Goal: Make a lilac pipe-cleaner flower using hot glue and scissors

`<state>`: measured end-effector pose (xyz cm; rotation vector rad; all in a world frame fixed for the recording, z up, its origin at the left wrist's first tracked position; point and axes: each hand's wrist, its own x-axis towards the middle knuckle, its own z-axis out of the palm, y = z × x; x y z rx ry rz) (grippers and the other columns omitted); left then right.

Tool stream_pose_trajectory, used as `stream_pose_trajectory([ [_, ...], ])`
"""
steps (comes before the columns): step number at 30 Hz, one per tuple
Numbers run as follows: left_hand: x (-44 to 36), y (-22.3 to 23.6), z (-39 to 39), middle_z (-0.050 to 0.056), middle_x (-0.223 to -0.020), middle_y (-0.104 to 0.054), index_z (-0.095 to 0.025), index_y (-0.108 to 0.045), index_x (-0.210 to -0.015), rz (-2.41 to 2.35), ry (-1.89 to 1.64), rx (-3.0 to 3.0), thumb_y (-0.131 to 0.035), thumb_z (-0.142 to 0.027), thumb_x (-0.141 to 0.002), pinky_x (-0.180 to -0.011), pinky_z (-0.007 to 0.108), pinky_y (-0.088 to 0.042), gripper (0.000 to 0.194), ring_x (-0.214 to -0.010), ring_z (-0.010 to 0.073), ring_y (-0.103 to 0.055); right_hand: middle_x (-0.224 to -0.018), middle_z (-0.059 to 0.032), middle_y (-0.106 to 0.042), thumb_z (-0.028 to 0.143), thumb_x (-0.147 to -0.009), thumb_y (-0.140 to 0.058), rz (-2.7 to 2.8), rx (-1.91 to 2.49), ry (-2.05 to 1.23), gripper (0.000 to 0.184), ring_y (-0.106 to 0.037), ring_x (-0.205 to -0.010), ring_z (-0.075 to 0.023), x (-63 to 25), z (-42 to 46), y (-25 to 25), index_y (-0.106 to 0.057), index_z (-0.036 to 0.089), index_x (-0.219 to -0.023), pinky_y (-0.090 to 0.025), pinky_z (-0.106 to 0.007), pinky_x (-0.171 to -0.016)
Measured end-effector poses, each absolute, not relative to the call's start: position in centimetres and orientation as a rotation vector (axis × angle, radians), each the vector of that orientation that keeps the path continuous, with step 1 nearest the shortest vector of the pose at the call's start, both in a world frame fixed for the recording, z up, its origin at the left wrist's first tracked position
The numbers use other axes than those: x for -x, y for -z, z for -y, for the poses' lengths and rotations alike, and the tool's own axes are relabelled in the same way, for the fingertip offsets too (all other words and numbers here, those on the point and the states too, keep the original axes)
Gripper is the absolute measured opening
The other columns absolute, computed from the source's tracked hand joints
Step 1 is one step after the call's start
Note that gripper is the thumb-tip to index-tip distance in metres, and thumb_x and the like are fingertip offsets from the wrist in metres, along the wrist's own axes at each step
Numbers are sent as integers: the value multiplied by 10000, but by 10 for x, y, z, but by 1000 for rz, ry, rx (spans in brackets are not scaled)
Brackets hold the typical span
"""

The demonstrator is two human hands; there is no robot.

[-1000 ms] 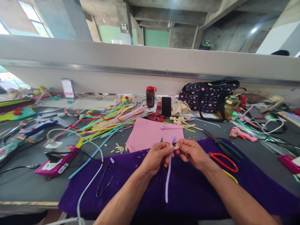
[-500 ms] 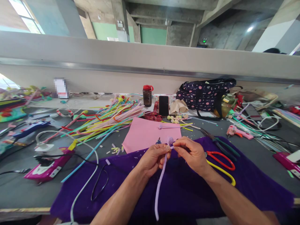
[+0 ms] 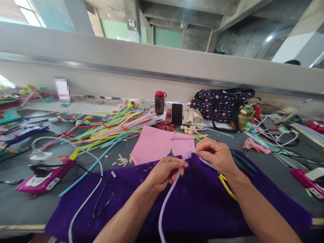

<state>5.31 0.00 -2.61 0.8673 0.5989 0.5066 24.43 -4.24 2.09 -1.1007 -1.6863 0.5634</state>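
Note:
My left hand (image 3: 168,170) is closed, pinching a lilac pipe cleaner (image 3: 164,206) whose long tail hangs down toward the table's front edge. Just above those fingertips, part of it is bent into a small looped bunch (image 3: 186,154). On the other side, my right hand (image 3: 215,153) is closed too, with thumb and forefinger on a short lilac end leading out of the bunch. Scissors with a yellow handle (image 3: 226,187) lie partly hidden under my right wrist. Both hands are above a purple cloth (image 3: 202,209).
A pink sheet (image 3: 154,145) lies behind the hands, with another lilac piece (image 3: 182,137) on it. Colourful pipe cleaners (image 3: 121,126) are heaped left. Pliers (image 3: 244,163) and a pink glue gun (image 3: 257,146) lie right. A power strip (image 3: 48,179) and white cable (image 3: 83,206) occupy the left.
My right hand has moved right and slightly up, away from the left, drawing out the lilac end. The bunch looks looser and wider. The view has shifted slightly.

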Motion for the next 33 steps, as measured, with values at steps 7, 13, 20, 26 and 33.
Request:
stream_pose_trajectory([
  [7,-51,23,0,-10,-449,-554,-77,-659,-734,-622,-468,-932,-601,-281,-714,-264,152,-157,214,-250,8,-320,-748,-15,-617,136,-754,-580,1898,1102,-576,75,-566,-714,-153,-242,33,-36,-634,177,-722,-426,-276,-686],
  [13,-51,20,2,-21,-422,-537,-90,-661,-716,-639,-398,-1025,-585,-289,-706,-264,173,-132,213,-240,17,-296,-779,-31,-631,134,-748,-576,1881,1063,-606,73,-582,-740,-170,-245,43,-23,-620,185,-720,-448,-310,-710],
  [20,-51,21,4,-30,-403,-515,-97,-653,-689,-656,-379,-1106,-582,-332,-700,-262,182,-136,246,-237,23,-287,-830,-39,-627,113,-730,-592,1938,1039,-570,85,-584,-778,-177,-247,48,-21,-630,190,-725,-452,-320,-731],
  [26,-52,22,4,-26,-404,-520,-106,-654,-683,-658,-345,-1111,-578,-331,-696,-268,180,-155,238,-244,31,-300,-861,-38,-622,108,-733,-586,2026,1052,-525,94,-582,-807,-176,-246,48,-23,-628,191,-715,-444,-320,-759],
  [33,-52,21,5,-39,-392,-499,-107,-652,-684,-669,-336,-1141,-593,-357,-674,-270,188,-141,256,-241,30,-281,-881,-38,-620,100,-732,-571,2077,1073,-468,113,-580,-823,-179,-244,50,-24,-619,200,-713,-443,-324,-765],
])
